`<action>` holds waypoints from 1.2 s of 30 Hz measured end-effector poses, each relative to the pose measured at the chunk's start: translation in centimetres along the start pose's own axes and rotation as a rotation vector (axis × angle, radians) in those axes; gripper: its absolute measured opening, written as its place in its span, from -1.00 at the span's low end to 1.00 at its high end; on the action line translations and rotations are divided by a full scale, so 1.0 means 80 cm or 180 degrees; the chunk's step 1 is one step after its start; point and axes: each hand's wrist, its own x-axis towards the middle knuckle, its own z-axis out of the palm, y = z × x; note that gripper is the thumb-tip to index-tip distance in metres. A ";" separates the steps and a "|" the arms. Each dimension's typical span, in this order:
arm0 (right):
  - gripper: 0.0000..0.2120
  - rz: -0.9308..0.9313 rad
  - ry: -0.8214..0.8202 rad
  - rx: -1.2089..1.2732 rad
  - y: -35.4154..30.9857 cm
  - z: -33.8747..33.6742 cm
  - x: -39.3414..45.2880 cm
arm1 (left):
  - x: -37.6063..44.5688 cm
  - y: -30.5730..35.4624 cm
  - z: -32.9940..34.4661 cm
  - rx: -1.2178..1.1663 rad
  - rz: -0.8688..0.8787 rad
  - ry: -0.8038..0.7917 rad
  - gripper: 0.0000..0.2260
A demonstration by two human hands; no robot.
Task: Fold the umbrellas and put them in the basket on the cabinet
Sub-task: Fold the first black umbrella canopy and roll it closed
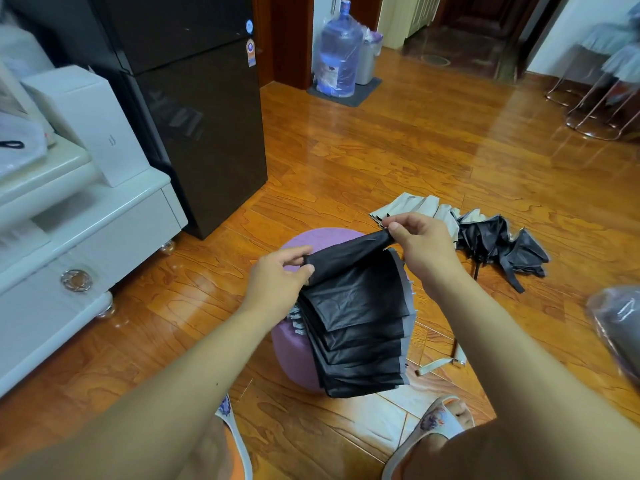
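Note:
A black umbrella (360, 317) with a grey hem hangs in pleated folds between both hands, above a purple round stool (294, 355). My left hand (277, 282) pinches the top fold at its left end. My right hand (419, 244) pinches the same fold at its upper right end. A second umbrella (485, 233), beige outside and black inside, lies loosely collapsed on the wooden floor behind my right hand. A pale strap (440, 363) lies on the floor to the right of the stool. No basket shows in view.
A white cabinet (86, 237) with a white box (90, 123) on top stands at the left, next to a dark fridge (194, 109). A water bottle (339, 50) and bin stand at the back. Chair legs (595, 109) are far right. A plastic-wrapped item (620, 323) sits at the right edge.

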 end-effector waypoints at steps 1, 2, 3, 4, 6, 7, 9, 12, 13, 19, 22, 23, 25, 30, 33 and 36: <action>-0.82 -0.0002 -0.0023 -0.0002 -0.001 0.000 -0.001 | 0.002 -0.001 0.000 0.0003 -0.0004 0.0040 -0.74; -0.82 -0.0009 -0.0043 -0.0007 -0.002 0.000 -0.001 | 0.003 0.000 -0.001 -0.0007 -0.0005 0.0048 -0.80; -0.83 -0.0013 -0.0056 -0.0019 -0.003 -0.001 -0.002 | 0.004 0.001 -0.002 -0.0023 0.0014 0.0033 -0.85; -0.83 -0.0025 -0.0069 -0.0040 -0.003 -0.001 -0.002 | 0.005 0.001 -0.002 -0.0018 0.0059 0.0030 -0.88; -0.83 -0.0057 -0.0079 -0.0086 -0.004 -0.003 -0.002 | 0.007 0.002 -0.005 0.0084 0.0209 0.0085 -0.89; -0.83 -0.0058 -0.0096 -0.0116 -0.005 -0.005 -0.003 | 0.006 0.004 -0.005 0.0186 0.0302 0.0124 -0.88; -0.83 -0.0001 -0.0219 -0.0272 -0.004 -0.013 -0.004 | 0.004 0.007 -0.006 0.0414 0.0541 0.0090 -0.87; -0.78 -0.0158 -0.0347 -0.1175 0.005 -0.026 -0.004 | -0.006 0.004 -0.006 0.0680 0.0980 -0.0568 -0.82; -0.76 -0.0465 -0.0161 -0.1614 0.010 -0.030 -0.003 | -0.011 0.000 -0.006 0.0927 0.1163 -0.0856 -0.83; -0.25 -0.1920 -0.1556 -0.3282 0.036 -0.005 -0.017 | -0.034 -0.046 0.002 0.2420 0.2699 -0.1261 -0.89; -0.05 -0.1772 -0.2050 -0.4070 0.071 0.020 -0.037 | -0.046 -0.060 0.005 0.2599 0.2830 -0.1204 -0.82; -0.05 -0.1833 -0.1977 -0.4165 0.084 0.023 -0.044 | -0.048 -0.062 0.004 0.2541 0.2815 -0.1199 -0.81; -0.07 -0.2176 -0.1653 -0.4173 0.106 0.021 -0.056 | -0.046 -0.064 -0.005 0.2339 0.2411 -0.1164 -0.71; -0.13 -0.2511 -0.1427 -0.4211 0.141 0.014 -0.082 | -0.027 -0.079 -0.041 0.2989 0.0576 -0.1598 -0.28; -0.14 -0.2533 -0.1446 -0.4190 0.148 0.012 -0.094 | -0.018 -0.080 -0.040 0.3013 0.0365 -0.1564 -0.43; -0.18 -0.2629 -0.1501 -0.4016 0.148 0.011 -0.108 | -0.011 -0.068 -0.035 0.2836 0.0043 -0.1708 -0.72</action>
